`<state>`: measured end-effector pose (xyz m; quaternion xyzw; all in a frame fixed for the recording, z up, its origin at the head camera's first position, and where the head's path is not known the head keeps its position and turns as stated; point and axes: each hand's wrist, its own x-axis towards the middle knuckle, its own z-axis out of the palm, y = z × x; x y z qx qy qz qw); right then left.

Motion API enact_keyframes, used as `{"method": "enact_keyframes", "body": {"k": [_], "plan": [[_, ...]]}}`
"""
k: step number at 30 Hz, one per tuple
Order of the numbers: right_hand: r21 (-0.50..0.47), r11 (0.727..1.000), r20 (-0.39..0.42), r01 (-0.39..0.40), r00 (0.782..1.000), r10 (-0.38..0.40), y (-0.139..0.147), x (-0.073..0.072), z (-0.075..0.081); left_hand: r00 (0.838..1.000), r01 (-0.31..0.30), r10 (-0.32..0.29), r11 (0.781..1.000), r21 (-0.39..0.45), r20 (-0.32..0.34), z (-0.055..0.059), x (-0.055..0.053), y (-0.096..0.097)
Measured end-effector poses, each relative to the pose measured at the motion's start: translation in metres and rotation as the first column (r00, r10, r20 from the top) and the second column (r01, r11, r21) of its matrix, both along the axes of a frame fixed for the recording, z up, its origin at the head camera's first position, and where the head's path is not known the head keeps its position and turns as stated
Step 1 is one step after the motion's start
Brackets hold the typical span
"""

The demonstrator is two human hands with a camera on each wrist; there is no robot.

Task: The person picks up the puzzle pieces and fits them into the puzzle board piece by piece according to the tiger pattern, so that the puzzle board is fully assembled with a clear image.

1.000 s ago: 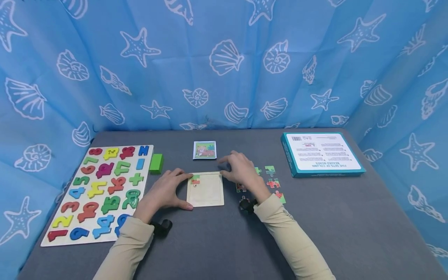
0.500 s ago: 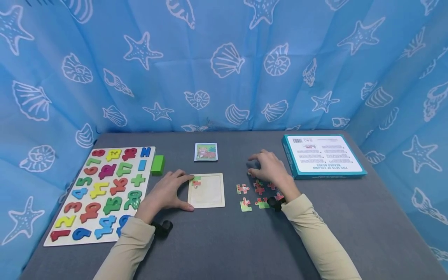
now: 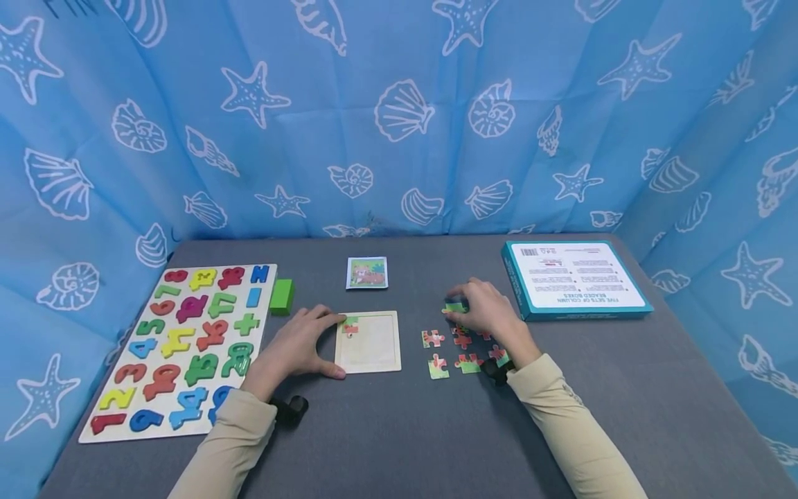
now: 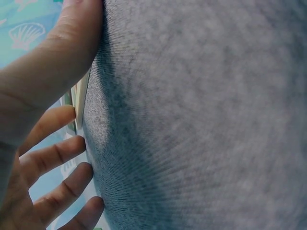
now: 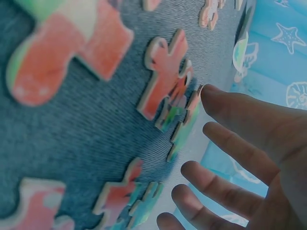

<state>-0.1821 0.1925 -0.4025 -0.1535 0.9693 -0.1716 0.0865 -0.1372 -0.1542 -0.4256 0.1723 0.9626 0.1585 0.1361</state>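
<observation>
Blue shell-print curtain is filling the upper frame, grey table spanning the lower part. Number board is lying at lower left; teal-edged box is sitting right of centre. Left hand, left of centre, is spreading loosely, thumb and index finger just touching the left corners of the wooden tray lying mid-frame. Right hand, right of centre, is bending over a green puzzle piece; can't tell if it's pinching it. Picture card is lying above the tray, green block standing beside the board. Loose puzzle pieces are lying right of the tray; one placed piece is occupying the tray's upper left corner.
</observation>
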Motion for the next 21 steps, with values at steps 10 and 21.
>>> {"method": "enact_keyframes", "body": {"k": [10, 21], "plan": [[-0.001, 1.0, 0.032, -0.021, 0.999, 0.021, -0.0015, -0.0017, -0.0058, 1.0, -0.001, 0.001, 1.0, -0.007, 0.005, -0.0016, -0.0008, -0.0003], [-0.013, 1.0, 0.031, -0.022, 0.999, 0.023, -0.0052, -0.0021, -0.0057, 1.0, 0.004, -0.004, 1.0, 0.002, -0.008, -0.0003, -0.0001, 0.0004]]}}
